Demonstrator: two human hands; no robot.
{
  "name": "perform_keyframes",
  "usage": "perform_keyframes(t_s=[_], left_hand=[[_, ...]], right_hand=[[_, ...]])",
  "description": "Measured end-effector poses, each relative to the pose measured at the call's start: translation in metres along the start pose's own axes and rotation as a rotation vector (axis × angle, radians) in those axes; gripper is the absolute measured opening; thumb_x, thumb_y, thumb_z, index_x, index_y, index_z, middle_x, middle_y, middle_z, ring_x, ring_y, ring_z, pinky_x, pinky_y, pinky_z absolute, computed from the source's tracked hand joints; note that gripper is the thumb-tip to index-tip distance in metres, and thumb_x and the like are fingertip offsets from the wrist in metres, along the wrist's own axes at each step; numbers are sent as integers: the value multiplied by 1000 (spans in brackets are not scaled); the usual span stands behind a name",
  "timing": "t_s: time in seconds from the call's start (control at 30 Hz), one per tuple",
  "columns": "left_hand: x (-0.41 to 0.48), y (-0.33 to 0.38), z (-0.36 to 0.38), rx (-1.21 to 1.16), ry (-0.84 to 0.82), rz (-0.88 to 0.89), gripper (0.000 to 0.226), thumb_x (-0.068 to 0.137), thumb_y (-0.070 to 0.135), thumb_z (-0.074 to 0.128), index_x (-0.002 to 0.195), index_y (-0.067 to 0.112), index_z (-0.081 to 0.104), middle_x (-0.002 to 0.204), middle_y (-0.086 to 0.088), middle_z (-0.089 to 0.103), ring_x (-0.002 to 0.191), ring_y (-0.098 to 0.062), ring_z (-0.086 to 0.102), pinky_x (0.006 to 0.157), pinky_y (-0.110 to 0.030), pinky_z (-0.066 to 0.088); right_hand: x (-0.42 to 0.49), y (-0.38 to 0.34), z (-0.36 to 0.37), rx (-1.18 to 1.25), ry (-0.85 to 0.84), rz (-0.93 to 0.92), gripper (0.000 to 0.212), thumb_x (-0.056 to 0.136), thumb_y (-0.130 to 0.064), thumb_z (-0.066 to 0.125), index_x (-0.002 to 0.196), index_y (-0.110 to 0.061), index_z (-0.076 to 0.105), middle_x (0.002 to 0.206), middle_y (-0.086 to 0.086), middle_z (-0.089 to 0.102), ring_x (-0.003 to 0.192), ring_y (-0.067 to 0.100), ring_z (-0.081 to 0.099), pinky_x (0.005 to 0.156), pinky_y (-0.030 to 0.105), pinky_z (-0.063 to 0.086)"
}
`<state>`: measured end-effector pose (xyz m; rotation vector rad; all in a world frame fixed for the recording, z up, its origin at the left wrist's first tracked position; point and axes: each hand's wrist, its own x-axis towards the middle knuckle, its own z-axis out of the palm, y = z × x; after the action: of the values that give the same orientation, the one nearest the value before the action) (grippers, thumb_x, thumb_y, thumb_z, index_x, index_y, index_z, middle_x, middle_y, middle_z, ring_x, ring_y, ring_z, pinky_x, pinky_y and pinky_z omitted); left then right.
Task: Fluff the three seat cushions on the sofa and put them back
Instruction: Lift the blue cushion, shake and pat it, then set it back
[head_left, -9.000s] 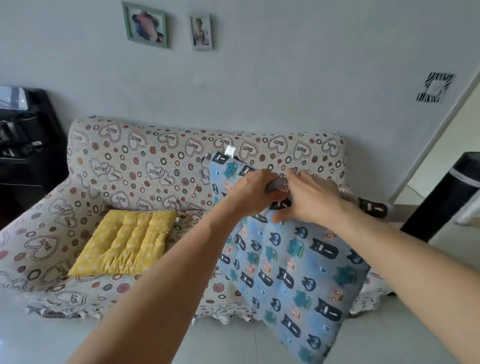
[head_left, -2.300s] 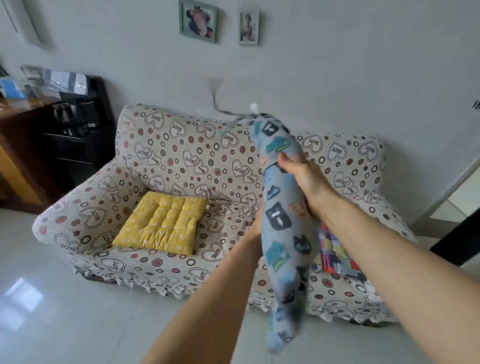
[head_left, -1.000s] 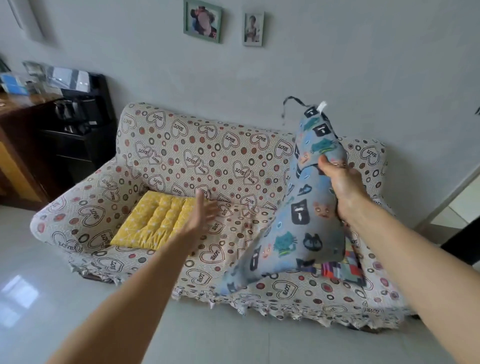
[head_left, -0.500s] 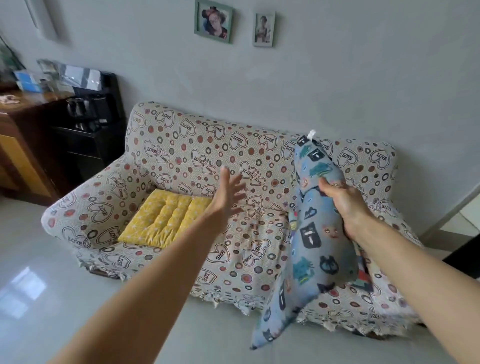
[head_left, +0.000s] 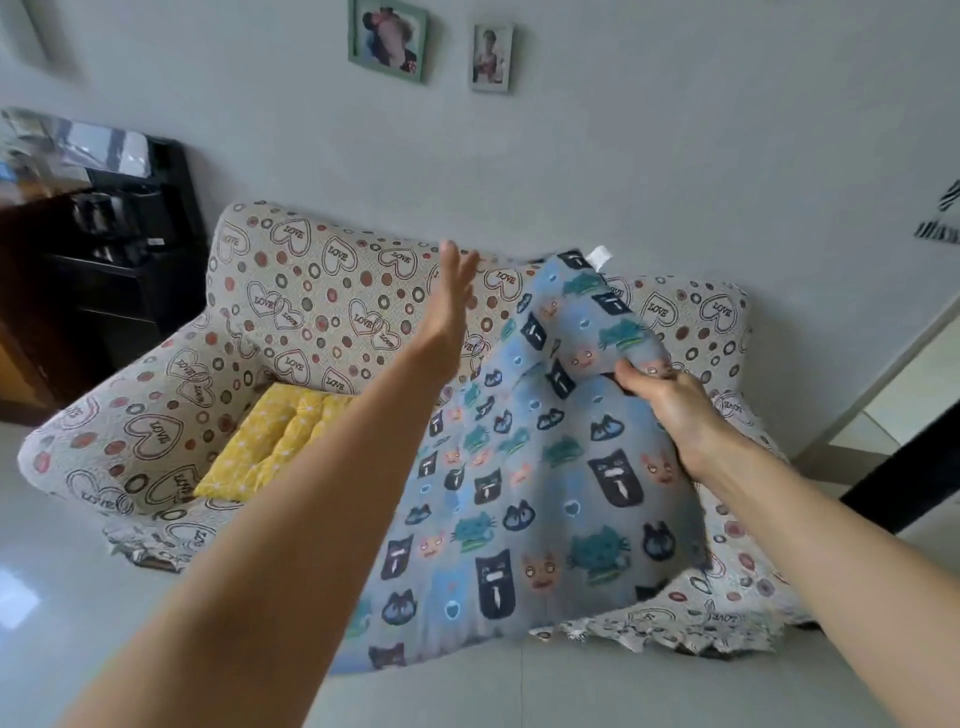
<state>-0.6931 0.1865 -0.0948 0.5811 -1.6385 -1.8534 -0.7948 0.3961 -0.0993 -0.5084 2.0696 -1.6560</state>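
My right hand (head_left: 670, 410) grips the upper right edge of the blue cat-print cushion (head_left: 519, 499), which hangs broadside in the air in front of the sofa (head_left: 291, 306). Just left of the cushion's top, my left hand (head_left: 449, 306) is raised with straight fingers and holds nothing. A yellow cushion (head_left: 275, 441) lies flat on the left seat. The blue cushion hides the sofa's middle and right seats, so no third cushion shows.
The sofa wears a heart-and-circle patterned cover and stands against a grey wall with two framed photos (head_left: 389, 39). A dark cabinet (head_left: 104, 249) with clutter stands to the left. A doorway and a black post (head_left: 904, 483) are at the right. Pale tiled floor lies in front.
The blue cushion has swung from hanging edge-on to broadside, spreading left across the sofa. My left hand has risen and moved right, close to the cushion's top. My right hand keeps its hold.
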Motion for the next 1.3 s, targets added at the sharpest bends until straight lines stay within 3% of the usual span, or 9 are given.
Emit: perform_keyframes(t_s=[0.2,0.27,0.33,0.4,0.53,0.77,0.93,1.07,1.3], left_hand=[[-22,36,-24,-189,432,-56,61,99,55,10,150,24,22,159,-3,16,144,-24,20,115,-49,10],[-45,46,-22,-232,434,51,55,104,37,15,147,5,27,155,-15,25,133,-12,40,112,-22,23],[-109,89,19,-91,216,39,57,105,11,13,106,-35,47,129,-47,40,80,16,57,74,9,30],[-124,79,45,76,24,32,68,104,7,12,71,-29,60,123,-56,35,71,13,63,65,3,37],[-52,12,17,95,-50,-2,76,97,58,0,144,12,37,151,-9,36,134,-22,38,113,-45,22],[-17,4,-17,-252,588,-36,65,96,57,17,147,19,31,154,-3,31,136,-17,34,109,-37,24],[-58,-56,42,36,-273,-295,81,89,72,17,146,16,32,150,-10,38,136,-28,39,111,-49,29],[-54,-35,23,337,-313,-248,73,95,63,16,144,13,38,122,-10,65,109,-22,63,114,-52,11],[-69,-6,74,636,-456,-112,51,97,54,27,146,39,20,145,-19,39,71,-25,71,86,-45,56]], right_hand=[[-2,-6,4,-77,-60,-77,22,83,-25,72,94,-5,73,96,17,74,82,30,71,79,40,57],[-6,-9,22,-110,-126,-78,12,83,-23,72,85,-12,72,92,17,74,75,28,70,76,41,56],[-12,-5,45,-215,-231,-134,11,84,-23,71,73,-21,71,75,5,73,64,19,65,63,31,52],[-17,0,55,-304,-257,-163,11,83,-23,72,72,-21,71,70,-3,71,65,12,64,63,24,48],[-10,14,19,-282,-118,-71,15,81,-23,74,75,-10,69,72,5,70,68,22,64,67,30,50],[-9,3,34,-154,-126,-78,8,84,-18,72,78,-14,68,76,6,72,64,17,67,62,25,54],[-10,4,51,-82,-48,-54,15,79,-23,75,82,-8,72,77,7,75,66,19,72,65,30,60],[-6,19,18,-56,41,2,15,79,-24,76,83,-10,70,79,10,72,61,20,64,55,21,49],[-11,21,17,-440,-5,-130,11,80,-26,67,78,-15,69,78,7,72,75,25,68,70,42,53]])
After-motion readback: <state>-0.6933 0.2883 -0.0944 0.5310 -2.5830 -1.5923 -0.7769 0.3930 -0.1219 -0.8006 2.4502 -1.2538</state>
